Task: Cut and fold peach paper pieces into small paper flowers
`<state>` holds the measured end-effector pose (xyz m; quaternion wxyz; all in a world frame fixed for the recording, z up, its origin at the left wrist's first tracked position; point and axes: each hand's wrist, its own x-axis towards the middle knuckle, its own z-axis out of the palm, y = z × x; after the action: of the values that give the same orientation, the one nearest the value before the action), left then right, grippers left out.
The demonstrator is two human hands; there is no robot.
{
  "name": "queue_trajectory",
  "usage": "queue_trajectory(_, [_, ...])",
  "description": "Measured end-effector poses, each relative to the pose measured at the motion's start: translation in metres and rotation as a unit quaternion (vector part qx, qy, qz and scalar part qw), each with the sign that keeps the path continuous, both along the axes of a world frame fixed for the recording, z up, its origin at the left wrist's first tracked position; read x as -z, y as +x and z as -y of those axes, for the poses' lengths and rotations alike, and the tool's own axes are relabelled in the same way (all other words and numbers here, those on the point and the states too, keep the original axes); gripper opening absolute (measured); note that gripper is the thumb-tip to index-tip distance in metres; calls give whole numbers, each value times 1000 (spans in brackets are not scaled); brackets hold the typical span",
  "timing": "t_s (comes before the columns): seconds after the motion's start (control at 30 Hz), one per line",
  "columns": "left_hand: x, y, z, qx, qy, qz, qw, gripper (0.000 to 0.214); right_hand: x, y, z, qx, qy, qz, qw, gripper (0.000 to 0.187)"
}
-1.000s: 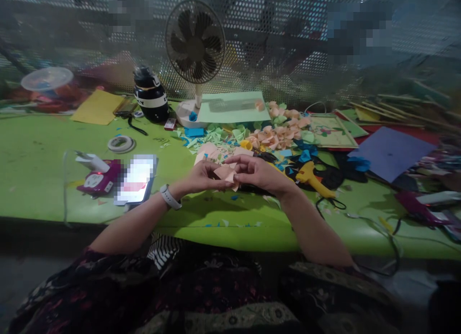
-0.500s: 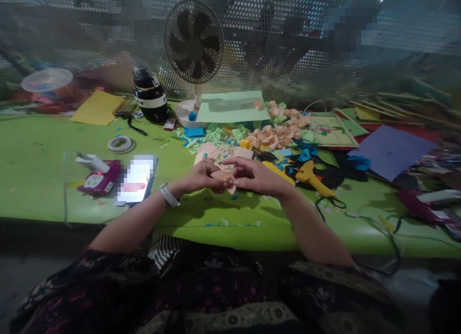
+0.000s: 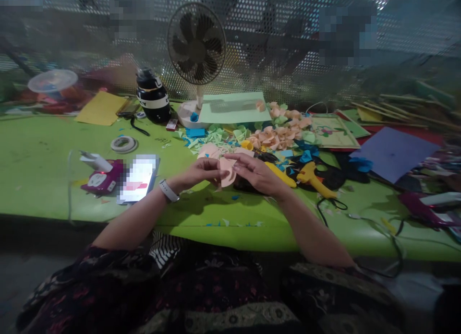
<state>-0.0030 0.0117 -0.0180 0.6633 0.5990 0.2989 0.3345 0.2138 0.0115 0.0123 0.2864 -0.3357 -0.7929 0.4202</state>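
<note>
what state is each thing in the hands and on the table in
paper: held above the table between both hands
left hand: pinching the paper
right hand: pinching the paper
fan: upright, blades distinct, seems off
phone: lying flat, screen lit
glue gun: lying on its side, unheld
tape: lying flat

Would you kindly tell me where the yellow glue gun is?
In the head view, the yellow glue gun lies on the green table just right of the right hand, which holds a pink paper piece; blue paper scraps lie behind it.
</note>
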Motion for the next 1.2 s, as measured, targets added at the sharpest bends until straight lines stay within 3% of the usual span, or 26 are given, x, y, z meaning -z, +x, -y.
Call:
queue_trajectory(0.13, [5,-1,-4,-42,-11,25,999,37,2,-1,-1,-9,-58,-43,997,51])
queue_trajectory(0.2, [5,1,-3,-85,6,30,996,37,2,-3,-1,4,-52,-45,998,55])
queue_trajectory(0.4, [2,10,6,-148,116,14,982,48,3,-6,4,75,89,18,993,54])
queue_trajectory(0.57, [8,15,7,-180,110,38,977,41,9,-9,6,95,154,49,982,56])
queue_trajectory(0.73, [16,18,6,-186,99,78,974,35,13,-12,7,99,175,58,978,57])
queue_trajectory(0.87, [20,18,2,-192,89,105,972,34,15,-11,5,116,151,43,981,58])
queue_trajectory(1.03, [22,17,-3,-201,96,126,967,29,14,-10,3,138,118,5,983,55])
queue_trajectory(1.2, [20,16,-2,-182,80,124,972,31,13,-10,2,149,135,8,980,51])
